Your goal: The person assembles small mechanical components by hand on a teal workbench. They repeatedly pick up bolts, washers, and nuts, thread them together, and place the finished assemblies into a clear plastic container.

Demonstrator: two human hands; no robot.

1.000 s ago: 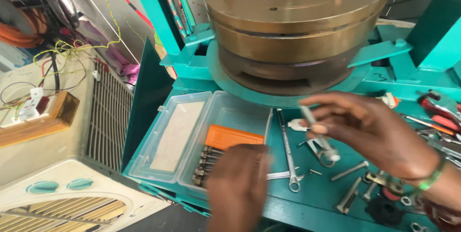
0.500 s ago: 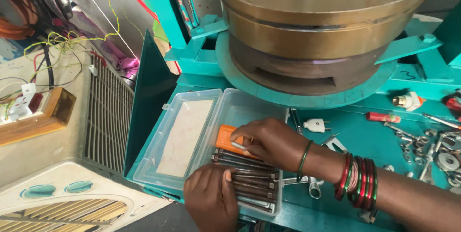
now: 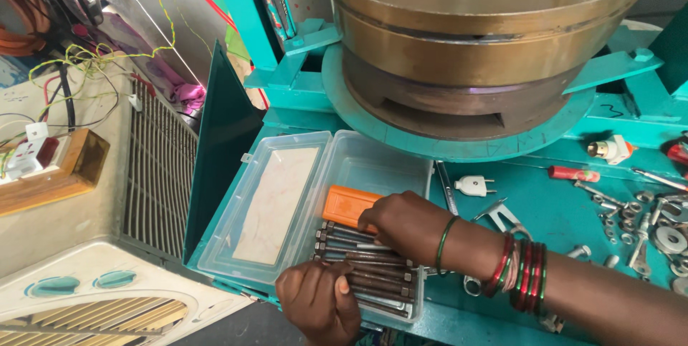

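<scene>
A clear plastic box (image 3: 373,163) lies open on the teal bench, its lid (image 3: 276,203) flat to the left. Inside are several long dark bolts (image 3: 362,271) in a row and an orange block (image 3: 347,205). My right hand (image 3: 405,224), with bangles on the wrist, rests palm down on the bolts, its fingertips at the orange block's edge. My left hand (image 3: 319,303) holds the box's near edge, fingers curled onto the bolt ends.
A big brass-coloured round press (image 3: 473,38) looms over the bench. Loose tools, washers, a white plug (image 3: 476,186) and a red-handled screwdriver (image 3: 573,173) lie to the right. A slatted cooler (image 3: 158,174) and a wired switch box (image 3: 36,149) stand left.
My right hand came from the loose tools on the right into the box and now lies on the bolts. More bolts lie in the box than a second ago.
</scene>
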